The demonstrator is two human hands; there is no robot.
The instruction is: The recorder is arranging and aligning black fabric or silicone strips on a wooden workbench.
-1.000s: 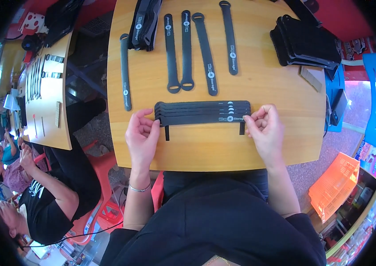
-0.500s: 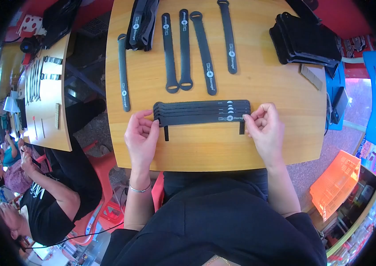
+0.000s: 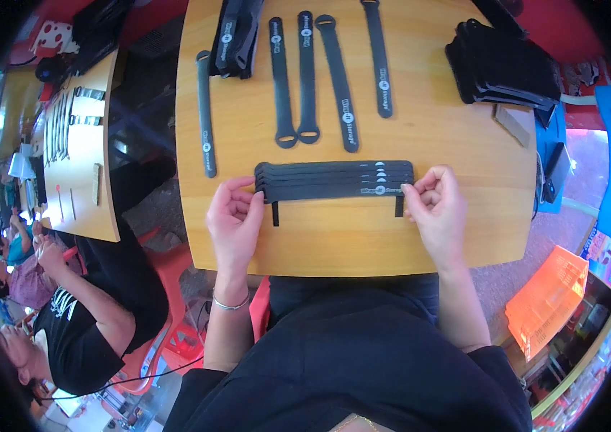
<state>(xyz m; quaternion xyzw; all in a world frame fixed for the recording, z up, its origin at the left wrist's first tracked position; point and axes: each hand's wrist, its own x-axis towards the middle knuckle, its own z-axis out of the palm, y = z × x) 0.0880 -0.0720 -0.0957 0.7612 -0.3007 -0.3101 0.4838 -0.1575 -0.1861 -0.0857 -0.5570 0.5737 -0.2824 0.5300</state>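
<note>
A fanned row of several black hook-and-loop straps (image 3: pixel 320 183) lies overlapped crosswise near the front of the table. Two narrow black strips (image 3: pixel 276 214) stick out from under it toward me, one near each end. My left hand (image 3: pixel 237 216) pinches the left end of the nearest strap between thumb and fingertips. At the strap's right end, my right hand (image 3: pixel 438 209) is closed with thumb and index finger on the tip. Beyond the row, loose dark grey straps with slotted heads (image 3: pixel 283 86) lie spread on the wooden table (image 3: pixel 363 248).
A bundle of straps (image 3: pixel 235 36) sits at the back left. A stack of black straps or pouches (image 3: pixel 503 68) stands back right, beside a small block (image 3: pixel 512 124). An orange crate (image 3: pixel 546 302) is right of the table. Another person (image 3: pixel 82 324) sits at the left.
The view has shifted slightly, so the table and straps appear a little further right. Both hands stay at the ends of the fanned row.
</note>
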